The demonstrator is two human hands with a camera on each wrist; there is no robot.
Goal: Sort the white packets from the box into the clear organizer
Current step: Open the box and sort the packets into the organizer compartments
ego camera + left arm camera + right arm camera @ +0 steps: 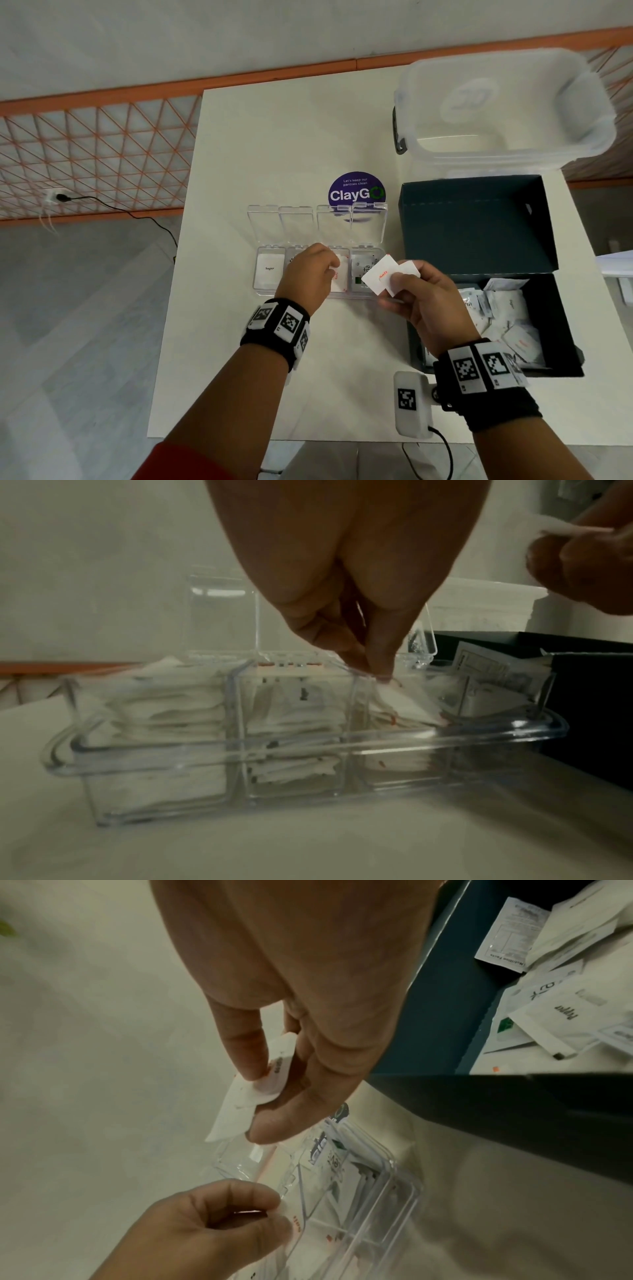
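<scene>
My head view looks steeply down from above the white table (260,144), taking in both forearms, the clear organizer (270,291) ahead and the dark box (479,219) to its right. My left wrist view sits low at table level, close behind the left hand (346,593), facing the organizer's front wall. My right wrist view looks down along the right hand (298,993). All three share the organizer; each wrist view also catches the other hand.

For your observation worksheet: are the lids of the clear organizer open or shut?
Open. On the clear organizer, the lids stand raised behind the compartments, leaving the packets inside uncovered.
</scene>
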